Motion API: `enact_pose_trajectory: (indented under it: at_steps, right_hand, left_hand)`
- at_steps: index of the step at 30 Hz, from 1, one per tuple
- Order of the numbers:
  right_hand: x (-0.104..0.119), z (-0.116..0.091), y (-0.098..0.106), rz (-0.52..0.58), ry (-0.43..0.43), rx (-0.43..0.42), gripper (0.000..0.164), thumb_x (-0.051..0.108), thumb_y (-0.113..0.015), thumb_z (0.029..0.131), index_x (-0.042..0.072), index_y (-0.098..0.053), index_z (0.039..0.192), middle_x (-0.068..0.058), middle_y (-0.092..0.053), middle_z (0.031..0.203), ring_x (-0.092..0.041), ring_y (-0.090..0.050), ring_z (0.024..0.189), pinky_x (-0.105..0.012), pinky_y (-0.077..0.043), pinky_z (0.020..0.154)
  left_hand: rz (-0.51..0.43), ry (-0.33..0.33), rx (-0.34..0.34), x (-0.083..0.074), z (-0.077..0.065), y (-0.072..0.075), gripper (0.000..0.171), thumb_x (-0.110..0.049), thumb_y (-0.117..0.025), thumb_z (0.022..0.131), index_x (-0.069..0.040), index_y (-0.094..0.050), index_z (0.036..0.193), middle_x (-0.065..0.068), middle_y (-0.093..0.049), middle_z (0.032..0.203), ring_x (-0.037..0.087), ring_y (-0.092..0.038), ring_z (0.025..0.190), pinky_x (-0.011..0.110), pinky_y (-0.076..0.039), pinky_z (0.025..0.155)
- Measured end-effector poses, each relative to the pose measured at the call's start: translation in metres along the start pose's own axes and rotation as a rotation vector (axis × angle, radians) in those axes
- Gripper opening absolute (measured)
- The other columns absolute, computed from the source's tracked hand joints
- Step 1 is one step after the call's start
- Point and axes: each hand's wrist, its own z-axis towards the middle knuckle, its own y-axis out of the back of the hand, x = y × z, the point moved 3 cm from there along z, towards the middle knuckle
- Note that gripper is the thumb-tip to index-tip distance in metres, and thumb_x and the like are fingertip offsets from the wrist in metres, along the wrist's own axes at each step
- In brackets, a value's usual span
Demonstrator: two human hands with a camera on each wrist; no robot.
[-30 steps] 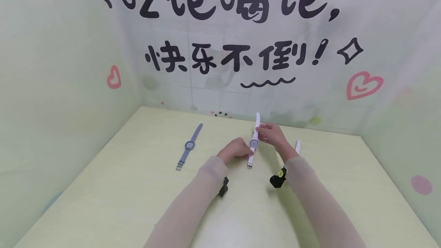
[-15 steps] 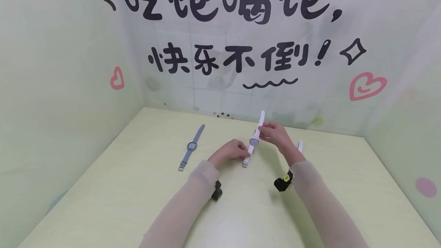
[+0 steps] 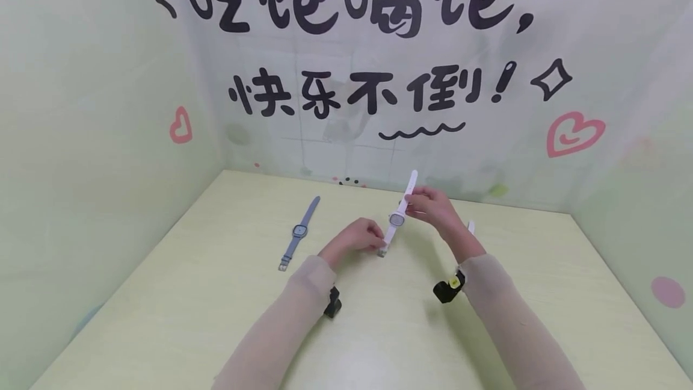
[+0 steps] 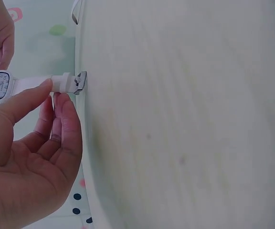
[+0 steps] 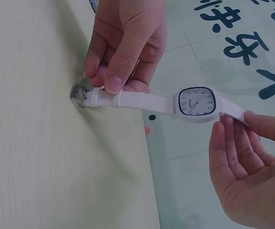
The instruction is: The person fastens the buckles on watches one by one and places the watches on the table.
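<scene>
A white wristwatch (image 3: 397, 219) with a squarish face is stretched between both hands, raised above the table and slanting up to the right in the head view. My left hand (image 3: 358, 236) pinches the buckle end of its strap between thumb and fingers; the metal buckle (image 4: 81, 82) pokes out past the thumb. Higher up, my right hand (image 3: 433, 209) pinches the other strap just beyond the watch face. In the right wrist view the dial (image 5: 197, 101) faces the camera, with numerals and hands visible. The strap's free tip rises past the right fingers.
A blue-grey wristwatch (image 3: 299, 231) lies flat on the pale table (image 3: 216, 294), left of the hands. Another white strap (image 3: 471, 227) shows partly behind the right wrist. A printed curtain (image 3: 346, 155) closes off the table's back edge.
The white watch has tilted more to the right and lifted slightly. My left hand has slid down and left toward the buckle, while the right keeps its hold on the strap.
</scene>
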Motion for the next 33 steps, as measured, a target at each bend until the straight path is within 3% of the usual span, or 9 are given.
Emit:
enact_pose_trajectory:
  at_steps: [7,13,19,24,28,33]
  right_hand:
    - [0.012,-0.006,-0.001,-0.042,0.018,0.018,0.036,0.016,-0.058,0.101,-0.004,-0.049,0.128,-0.004,-0.066,0.105,-0.007,-0.067,0.089,-0.031,-0.056,0.096]
    - [0.019,-0.008,-0.002,-0.04,0.029,0.023,0.034,0.017,-0.058,0.1,-0.003,-0.05,0.126,-0.006,-0.066,0.107,-0.008,-0.068,0.09,-0.036,-0.054,0.1]
    - [0.018,-0.013,-0.008,-0.035,0.038,0.033,0.033,0.016,-0.058,0.1,-0.003,-0.051,0.127,-0.007,-0.066,0.109,-0.01,-0.069,0.092,-0.036,-0.055,0.098]
    - [0.016,-0.018,-0.009,-0.019,0.069,0.06,0.033,0.014,-0.057,0.101,-0.004,-0.049,0.127,-0.015,-0.068,0.118,-0.009,-0.069,0.095,-0.033,-0.056,0.097]
    - [0.018,-0.02,-0.009,0.001,0.105,0.081,0.034,0.012,-0.056,0.101,-0.007,-0.048,0.128,-0.02,-0.068,0.122,-0.007,-0.069,0.094,-0.031,-0.056,0.096]
    - [0.02,-0.021,-0.011,0.033,0.116,0.098,0.034,0.01,-0.056,0.101,-0.007,-0.048,0.128,-0.01,-0.072,0.113,-0.007,-0.069,0.095,-0.03,-0.056,0.096]
  left_hand:
    - [-0.004,0.013,-0.017,-0.003,-0.008,0.006,0.017,-0.016,-0.071,0.091,-0.002,-0.067,0.101,0.004,-0.065,0.088,0.011,-0.057,0.075,0.019,-0.049,0.067]
    - [-0.046,0.0,0.011,-0.003,-0.008,0.007,0.022,-0.022,-0.066,0.096,-0.001,-0.068,0.104,0.01,-0.072,0.097,0.012,-0.063,0.081,0.023,-0.055,0.076]
    - [-0.256,-0.005,0.116,-0.001,-0.006,0.0,0.033,-0.022,-0.054,0.103,0.007,-0.068,0.114,0.02,-0.073,0.112,0.018,-0.073,0.092,0.029,-0.06,0.086]
    - [-0.422,0.009,0.164,-0.002,-0.006,-0.006,0.041,-0.025,-0.046,0.107,0.008,-0.063,0.124,0.023,-0.068,0.124,0.027,-0.07,0.112,0.032,-0.058,0.092]
    - [-0.568,0.027,0.163,-0.003,-0.004,-0.009,0.041,-0.02,-0.042,0.107,0.01,-0.056,0.131,0.025,-0.063,0.131,0.033,-0.064,0.122,0.036,-0.055,0.098]
    - [-0.841,0.091,0.112,-0.002,-0.004,-0.007,0.037,-0.014,-0.041,0.106,0.008,-0.052,0.134,0.026,-0.058,0.138,0.036,-0.057,0.131,0.041,-0.049,0.107]
